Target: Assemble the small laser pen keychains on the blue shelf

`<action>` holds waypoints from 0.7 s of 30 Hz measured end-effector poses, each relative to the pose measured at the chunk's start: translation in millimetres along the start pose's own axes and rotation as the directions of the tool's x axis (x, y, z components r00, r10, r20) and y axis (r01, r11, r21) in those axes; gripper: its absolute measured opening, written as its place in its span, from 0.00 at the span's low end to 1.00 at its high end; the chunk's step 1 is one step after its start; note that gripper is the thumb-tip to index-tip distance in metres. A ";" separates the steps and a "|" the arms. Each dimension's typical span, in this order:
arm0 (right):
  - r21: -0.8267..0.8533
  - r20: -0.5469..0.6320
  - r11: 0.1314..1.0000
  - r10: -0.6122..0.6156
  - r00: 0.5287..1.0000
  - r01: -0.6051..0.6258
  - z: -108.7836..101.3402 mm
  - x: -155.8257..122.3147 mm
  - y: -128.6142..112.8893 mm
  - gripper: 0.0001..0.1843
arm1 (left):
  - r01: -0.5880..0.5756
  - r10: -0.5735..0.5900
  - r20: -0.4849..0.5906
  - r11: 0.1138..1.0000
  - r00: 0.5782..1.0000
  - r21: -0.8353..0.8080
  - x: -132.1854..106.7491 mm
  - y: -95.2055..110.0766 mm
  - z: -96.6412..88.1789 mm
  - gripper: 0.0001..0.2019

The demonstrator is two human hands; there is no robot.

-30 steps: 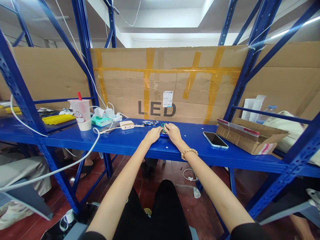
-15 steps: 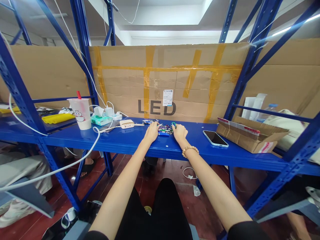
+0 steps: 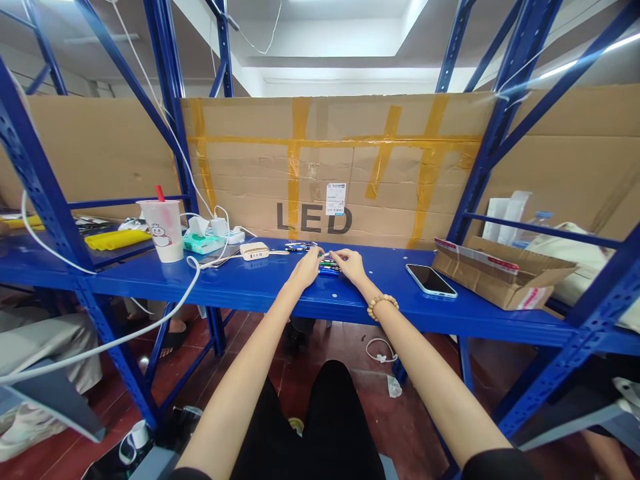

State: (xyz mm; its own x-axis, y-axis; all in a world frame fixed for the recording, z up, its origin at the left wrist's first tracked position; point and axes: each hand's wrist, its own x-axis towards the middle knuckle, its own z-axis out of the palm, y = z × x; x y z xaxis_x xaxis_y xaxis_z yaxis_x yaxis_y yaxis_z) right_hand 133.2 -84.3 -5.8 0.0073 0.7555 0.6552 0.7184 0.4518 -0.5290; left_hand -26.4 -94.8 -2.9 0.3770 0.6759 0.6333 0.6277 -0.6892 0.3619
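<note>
On the blue shelf top, my left hand (image 3: 305, 267) and my right hand (image 3: 351, 265) nearly meet over a small heap of pens (image 3: 329, 269) with blue, green and dark barrels. The fingers of both hands are closed in a pinch around one slim, pale pen (image 3: 325, 255), mostly covered by the fingertips. Behind my left hand lies another small group of pens (image 3: 299, 247). A beaded bracelet (image 3: 383, 307) circles my right wrist.
To the right lie a phone (image 3: 431, 280) and an open cardboard box (image 3: 505, 277). A power strip (image 3: 254, 251), tissue pack (image 3: 203, 243) and cup with a red straw (image 3: 164, 230) stand left. Behind rises a cardboard panel (image 3: 240, 173); blue posts (image 3: 483, 160) flank the shelf.
My right hand has moved left and meets my left hand above the heap. The green loop-like piece at its fingertips no longer shows there. The view has tilted up slightly.
</note>
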 end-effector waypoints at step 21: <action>0.034 -0.051 0.998 0.050 0.997 -0.048 0.0 -3.2 -7.9 0.14 | 0.033 -0.032 0.129 0.999 0.991 -0.013 2.9 -7.1 8.6 0.12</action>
State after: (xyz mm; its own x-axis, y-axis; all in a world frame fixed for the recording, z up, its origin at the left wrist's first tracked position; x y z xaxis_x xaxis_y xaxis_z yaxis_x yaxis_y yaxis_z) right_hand 127.5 -90.2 -3.7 0.0787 0.7515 0.6551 0.6929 0.4312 -0.5779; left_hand -23.9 -85.7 -9.6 0.4414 0.7252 0.5284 0.6309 -0.6696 0.3919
